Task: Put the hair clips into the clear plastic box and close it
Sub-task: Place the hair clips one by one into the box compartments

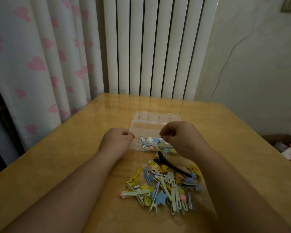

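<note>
Head view: curled fingers [165, 134] over box [155, 121].

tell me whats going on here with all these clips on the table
A person is packing small colourful hair clips into a clear plastic box on a wooden table. The box's lid lies open behind it, and a few clips are already inside. Both the left hand and right hand hover at the box, fingers curled. A big loose pile of clips, including a long black one, waits nearer the person.

clear plastic box [155, 121]: mid-desk, lid open toward far edge, few clips inside | hair clips [165, 185]: colourful pile nearer near edge
</note>
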`<state>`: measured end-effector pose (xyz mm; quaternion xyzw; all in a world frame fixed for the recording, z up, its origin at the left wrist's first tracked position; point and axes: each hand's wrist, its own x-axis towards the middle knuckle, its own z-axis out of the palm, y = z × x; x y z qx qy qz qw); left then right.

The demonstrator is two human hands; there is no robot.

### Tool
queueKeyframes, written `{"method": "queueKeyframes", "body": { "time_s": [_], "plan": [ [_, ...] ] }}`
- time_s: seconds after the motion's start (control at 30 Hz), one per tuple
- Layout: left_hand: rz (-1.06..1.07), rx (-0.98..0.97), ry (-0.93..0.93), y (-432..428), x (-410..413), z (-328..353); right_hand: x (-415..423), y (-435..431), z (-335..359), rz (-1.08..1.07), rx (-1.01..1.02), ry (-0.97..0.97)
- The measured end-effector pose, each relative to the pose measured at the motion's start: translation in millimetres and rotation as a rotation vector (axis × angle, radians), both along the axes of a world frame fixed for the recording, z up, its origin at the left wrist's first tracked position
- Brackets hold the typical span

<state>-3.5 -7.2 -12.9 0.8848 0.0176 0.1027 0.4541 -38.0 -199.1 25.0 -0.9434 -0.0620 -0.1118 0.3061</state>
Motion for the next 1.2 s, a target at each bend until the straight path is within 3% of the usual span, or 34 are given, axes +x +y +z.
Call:
{"method": "queueKeyframes", "body": {
  "time_s": [0.37, 0.8, 1.2],
  "plan": [
    [-0.002, -0.009, -0.006, 0, 0, 0, -21, 21, 14, 0.305, -0.311, 0.255],
    [0.008, -0.008, 0.001, 0, 2, -1, -26, 42, 4, 0.389, -0.692, 0.337],
    [0.013, -0.009, 0.011, 1, 1, -1, -25, 39, 1, 0.484, -0.422, 0.405]
  ]
}}
